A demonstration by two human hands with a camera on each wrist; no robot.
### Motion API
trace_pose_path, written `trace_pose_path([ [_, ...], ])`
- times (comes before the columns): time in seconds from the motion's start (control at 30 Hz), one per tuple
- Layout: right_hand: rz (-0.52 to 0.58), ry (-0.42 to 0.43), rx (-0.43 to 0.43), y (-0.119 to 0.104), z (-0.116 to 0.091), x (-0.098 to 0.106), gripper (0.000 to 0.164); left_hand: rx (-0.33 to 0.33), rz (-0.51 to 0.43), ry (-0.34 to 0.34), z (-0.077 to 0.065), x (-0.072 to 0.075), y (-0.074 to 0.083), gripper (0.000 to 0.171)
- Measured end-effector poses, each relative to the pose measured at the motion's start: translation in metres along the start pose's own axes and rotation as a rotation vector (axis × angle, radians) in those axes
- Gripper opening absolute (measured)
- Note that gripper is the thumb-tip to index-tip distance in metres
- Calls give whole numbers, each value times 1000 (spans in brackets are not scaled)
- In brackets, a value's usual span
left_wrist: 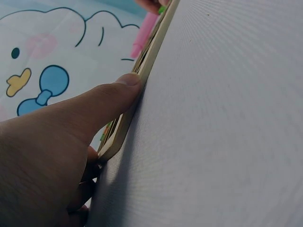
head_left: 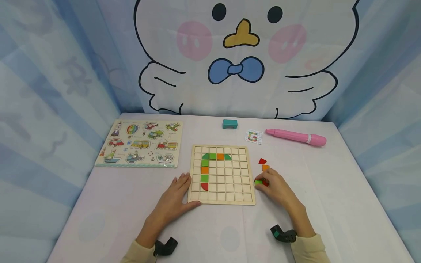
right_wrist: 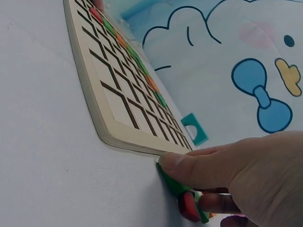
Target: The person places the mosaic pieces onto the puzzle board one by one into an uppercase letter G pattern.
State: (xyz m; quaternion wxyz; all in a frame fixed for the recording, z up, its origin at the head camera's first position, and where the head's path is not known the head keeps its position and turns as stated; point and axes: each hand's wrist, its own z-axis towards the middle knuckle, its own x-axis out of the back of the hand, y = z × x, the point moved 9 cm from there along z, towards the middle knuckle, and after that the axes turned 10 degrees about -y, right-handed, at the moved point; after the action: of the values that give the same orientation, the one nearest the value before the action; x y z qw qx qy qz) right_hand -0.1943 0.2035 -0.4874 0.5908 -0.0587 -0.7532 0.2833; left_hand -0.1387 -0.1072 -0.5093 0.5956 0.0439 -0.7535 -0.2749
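A wooden grid board (head_left: 230,188) lies on the table, with green, orange and red tiles set along its upper row and left column. My left hand (head_left: 172,200) rests at the board's lower left corner, fingers extended along the left side and thumb (left_wrist: 125,82) on the front edge. Just right of the board, my right hand (head_left: 277,186) pinches a green tile (head_left: 258,182) between thumb and fingers. A red tile (right_wrist: 189,206) lies against the fingers, partly hidden. Beyond this hand are an orange tile (head_left: 265,167) and a red quarter-round tile (head_left: 262,161).
A vehicle picture puzzle (head_left: 123,151) lies at the back left. Behind the board are a teal block (head_left: 230,124), a small pattern card (head_left: 254,136) and a pink pen-shaped object (head_left: 296,136). Printed curtains surround the table (head_left: 210,230).
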Motion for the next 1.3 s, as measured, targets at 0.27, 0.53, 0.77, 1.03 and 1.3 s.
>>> trace_pose_path([
  [0.27, 26, 39, 106, -9, -1, 7, 15, 0, -1, -4, 0, 0, 0, 93],
  [0.53, 29, 71, 144, -15, -1, 13, 15, 0, -4, -9, 1, -1, 0, 93],
  [0.77, 36, 85, 136, -22, 4, 14, 11, -1, -3, -9, 1, -1, 0, 93],
  [1.03, 60, 74, 177, -39, 13, 11, 14, -3, 6, 0, 0, -1, -1, 94],
  [1.3, 87, 23, 191, -55, 21, 3, 16, -6, 5, 6, 0, -1, -1, 94],
])
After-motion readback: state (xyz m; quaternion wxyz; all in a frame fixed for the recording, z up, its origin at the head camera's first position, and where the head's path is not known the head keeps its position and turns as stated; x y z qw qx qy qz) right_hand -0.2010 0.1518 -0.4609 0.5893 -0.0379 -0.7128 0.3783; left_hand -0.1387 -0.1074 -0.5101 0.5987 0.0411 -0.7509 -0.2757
